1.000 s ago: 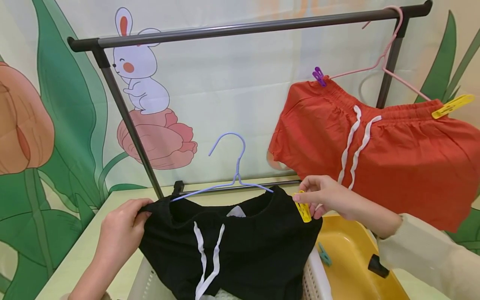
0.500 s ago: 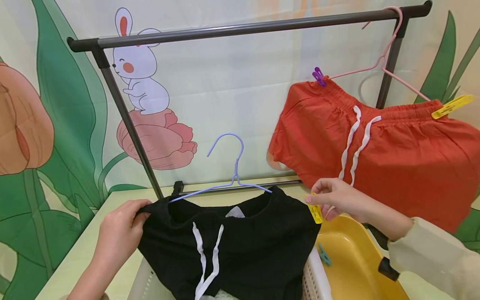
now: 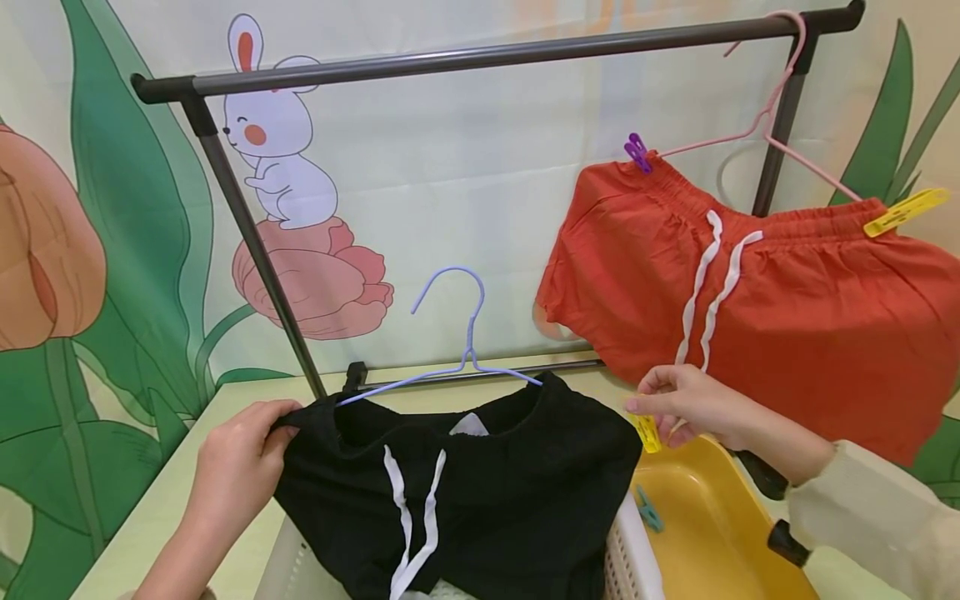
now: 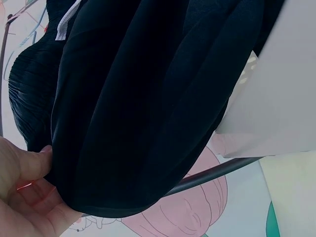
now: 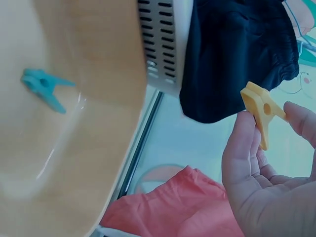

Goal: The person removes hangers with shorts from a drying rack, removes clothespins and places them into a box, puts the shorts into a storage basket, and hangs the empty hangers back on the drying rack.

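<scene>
- While the left hand (image 3: 242,457) pinches one end of the waistband, the black drawstring shorts (image 3: 517,483) hang over the white perforated basket (image 3: 633,550), a lilac wire hanger (image 3: 471,335) inside their waist.
- Right of the basket, the right hand (image 3: 705,408) pinches a yellow clothespin (image 3: 649,435).
- Soft and probably light, the shorts would likely slump; the waistband corners seem the surest hold.
- Stiff and small, the clothespin likely handles best squeezed at its grip ends.

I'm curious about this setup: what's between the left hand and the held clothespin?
The black shorts and blue hanger at their waistband, in the head view.
</scene>
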`<state>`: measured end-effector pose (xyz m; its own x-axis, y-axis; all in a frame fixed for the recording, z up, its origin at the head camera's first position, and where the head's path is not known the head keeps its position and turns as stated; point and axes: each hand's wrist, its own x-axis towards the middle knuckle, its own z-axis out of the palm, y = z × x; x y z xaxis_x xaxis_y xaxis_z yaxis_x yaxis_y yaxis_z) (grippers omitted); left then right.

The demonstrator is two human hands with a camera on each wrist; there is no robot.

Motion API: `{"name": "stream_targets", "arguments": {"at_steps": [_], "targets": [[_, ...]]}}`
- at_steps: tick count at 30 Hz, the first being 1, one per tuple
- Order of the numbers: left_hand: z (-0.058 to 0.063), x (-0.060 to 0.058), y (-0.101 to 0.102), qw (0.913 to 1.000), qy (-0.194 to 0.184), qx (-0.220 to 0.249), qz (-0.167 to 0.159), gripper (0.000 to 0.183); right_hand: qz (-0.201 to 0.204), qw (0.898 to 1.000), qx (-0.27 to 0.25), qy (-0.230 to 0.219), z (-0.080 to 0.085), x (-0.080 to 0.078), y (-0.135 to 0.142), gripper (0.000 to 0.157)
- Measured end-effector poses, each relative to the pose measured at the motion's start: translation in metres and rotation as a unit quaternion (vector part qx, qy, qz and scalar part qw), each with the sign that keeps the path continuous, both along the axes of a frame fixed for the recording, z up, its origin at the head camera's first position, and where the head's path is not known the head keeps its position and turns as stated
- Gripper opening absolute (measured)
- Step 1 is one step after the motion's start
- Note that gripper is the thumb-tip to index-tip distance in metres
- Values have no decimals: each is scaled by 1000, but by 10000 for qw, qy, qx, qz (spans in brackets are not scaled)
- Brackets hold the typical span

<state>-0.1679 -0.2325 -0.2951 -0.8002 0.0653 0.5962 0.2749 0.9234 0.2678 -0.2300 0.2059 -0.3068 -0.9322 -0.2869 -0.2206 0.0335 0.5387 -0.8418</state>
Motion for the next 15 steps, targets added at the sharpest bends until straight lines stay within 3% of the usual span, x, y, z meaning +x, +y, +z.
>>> {"name": "stream_targets", "arguments": {"at_steps": [15], "targets": [[-1, 1, 0, 10000, 64, -16, -9, 15, 89, 9988, 433, -204, -18, -7, 11, 46]]}}
